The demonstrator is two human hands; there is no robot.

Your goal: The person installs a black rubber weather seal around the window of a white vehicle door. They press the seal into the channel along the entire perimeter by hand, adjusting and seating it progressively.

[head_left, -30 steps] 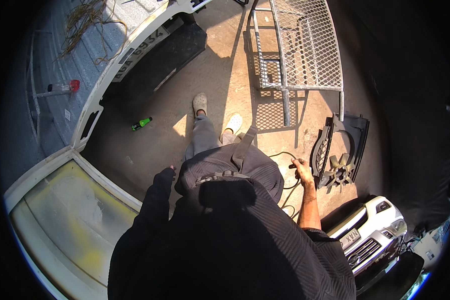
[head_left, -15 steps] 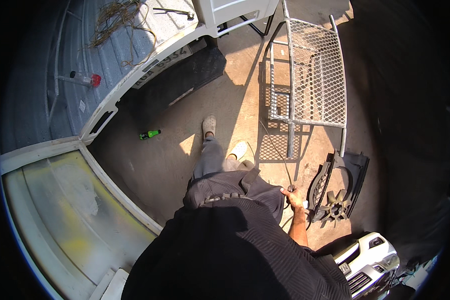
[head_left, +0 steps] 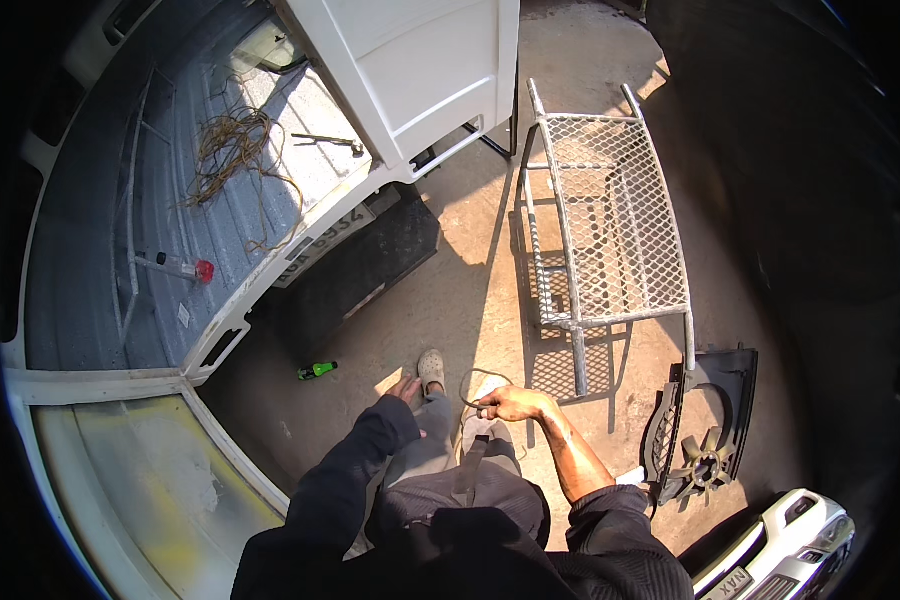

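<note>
My right hand (head_left: 515, 403) is closed around a thin dark cable (head_left: 467, 403), in front of my body and above my light shoe. The cable bends in a short loop beside the fingers; the rest of it is hard to follow. My left hand (head_left: 406, 389) reaches out from a dark sleeve, low beside my other clog (head_left: 431, 368). Its fingers look loosely stretched, and I see nothing held in it.
A van's ribbed cargo bed (head_left: 185, 200) holds tangled twine (head_left: 232, 150) and a red-capped clear bottle (head_left: 185, 267). A green bottle (head_left: 318, 371) lies on the floor. Right are a metal mesh rack (head_left: 620, 220), a fan (head_left: 705, 465) with its shroud (head_left: 740, 400), and a white car front (head_left: 800, 540).
My right hand has come from the far right to in front of my body, still gripping the cable. My left hand has come into view. The view has shifted, showing more of the van.
</note>
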